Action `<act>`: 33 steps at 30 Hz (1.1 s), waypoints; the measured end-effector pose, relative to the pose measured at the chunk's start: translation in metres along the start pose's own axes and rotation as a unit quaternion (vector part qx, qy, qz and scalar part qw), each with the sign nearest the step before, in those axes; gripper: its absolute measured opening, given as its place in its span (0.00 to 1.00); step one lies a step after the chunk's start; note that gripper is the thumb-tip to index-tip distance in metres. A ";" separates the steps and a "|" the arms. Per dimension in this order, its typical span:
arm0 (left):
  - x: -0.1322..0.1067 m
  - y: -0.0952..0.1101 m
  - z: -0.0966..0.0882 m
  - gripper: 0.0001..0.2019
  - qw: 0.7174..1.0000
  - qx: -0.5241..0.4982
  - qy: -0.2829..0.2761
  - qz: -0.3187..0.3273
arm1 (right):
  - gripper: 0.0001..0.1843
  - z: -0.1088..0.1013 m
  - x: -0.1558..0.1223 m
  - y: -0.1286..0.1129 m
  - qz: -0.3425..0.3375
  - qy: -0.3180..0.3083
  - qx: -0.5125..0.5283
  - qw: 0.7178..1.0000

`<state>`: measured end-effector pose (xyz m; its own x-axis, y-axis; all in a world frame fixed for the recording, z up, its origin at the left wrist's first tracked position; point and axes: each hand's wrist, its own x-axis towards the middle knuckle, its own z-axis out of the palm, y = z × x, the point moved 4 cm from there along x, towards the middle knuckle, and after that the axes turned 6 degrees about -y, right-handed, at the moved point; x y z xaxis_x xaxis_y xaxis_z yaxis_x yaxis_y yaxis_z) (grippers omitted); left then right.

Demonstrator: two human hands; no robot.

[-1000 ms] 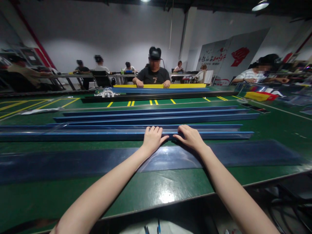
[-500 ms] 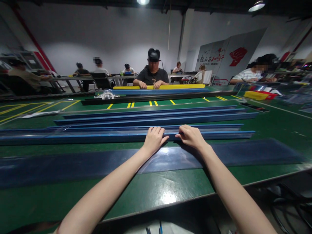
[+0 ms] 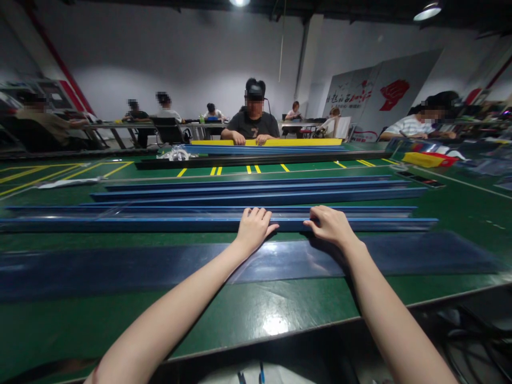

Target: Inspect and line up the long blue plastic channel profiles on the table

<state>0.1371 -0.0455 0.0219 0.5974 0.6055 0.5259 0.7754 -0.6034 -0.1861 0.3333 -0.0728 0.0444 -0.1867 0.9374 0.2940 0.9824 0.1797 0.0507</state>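
A long blue channel strip (image 3: 160, 224) lies across the green table (image 3: 248, 309) in front of me. My left hand (image 3: 252, 228) rests on its near edge with fingers curled over the top. My right hand (image 3: 330, 226) grips the same strip a little to the right, fingers bent over it. A clear film (image 3: 280, 213) lies inside the strip. A long dark blue flat sheet (image 3: 120, 266) lies between the strip and me, under my wrists.
Several more blue strips (image 3: 256, 192) lie parallel farther back. A person (image 3: 252, 120) sits opposite, hands on a yellow and blue strip (image 3: 280, 142). Other people sit at tables behind and at right. Red and yellow pieces (image 3: 428, 158) lie far right.
My right hand has slid to the right along the blue strip, away from my left hand. The strip's right end reaches farther right than before.
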 end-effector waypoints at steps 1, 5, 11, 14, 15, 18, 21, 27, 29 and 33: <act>0.000 0.000 0.000 0.16 1.000 0.001 -0.003 -0.001 | 0.12 0.000 0.000 0.000 0.000 -0.003 0.001 1.000; 0.000 0.000 0.001 0.17 1.000 0.002 -0.011 -0.002 | 0.12 0.001 0.001 -0.001 -0.001 -0.011 0.018 1.000; 0.000 -0.001 0.002 0.18 1.000 0.001 -0.019 -0.001 | 0.14 0.001 0.001 0.000 -0.005 0.002 0.061 0.998; 0.000 0.000 0.002 0.18 1.000 0.002 -0.019 0.000 | 0.15 0.002 0.003 -0.005 -0.019 -0.001 0.068 0.997; 0.000 0.000 0.002 0.18 1.000 0.001 -0.018 0.000 | 0.16 0.003 0.003 -0.007 -0.024 -0.003 0.068 0.997; 0.000 0.000 0.002 0.17 1.000 0.001 -0.016 -0.001 | 0.15 0.006 0.004 -0.013 -0.042 -0.009 0.057 0.997; 0.000 0.000 0.002 0.18 1.000 0.000 -0.015 -0.002 | 0.14 0.008 0.005 -0.017 -0.047 -0.013 0.044 0.998; 0.000 0.000 0.001 0.17 1.000 -0.006 -0.014 -0.005 | 0.13 0.007 0.005 -0.016 -0.038 -0.020 0.052 0.998; 0.001 0.000 0.001 0.17 1.000 -0.010 -0.015 -0.003 | 0.13 0.008 0.006 -0.016 -0.036 -0.028 0.050 0.998; 0.001 -0.001 0.002 0.17 1.000 -0.023 -0.018 -0.001 | 0.15 0.011 0.006 -0.016 -0.034 -0.048 0.042 0.997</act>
<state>0.1373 -0.0437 0.0206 0.6037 0.6240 0.4962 0.7668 -0.6248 -0.1472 0.3164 -0.0669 0.0351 -0.2558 0.9459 0.1994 0.9644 0.2640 -0.0151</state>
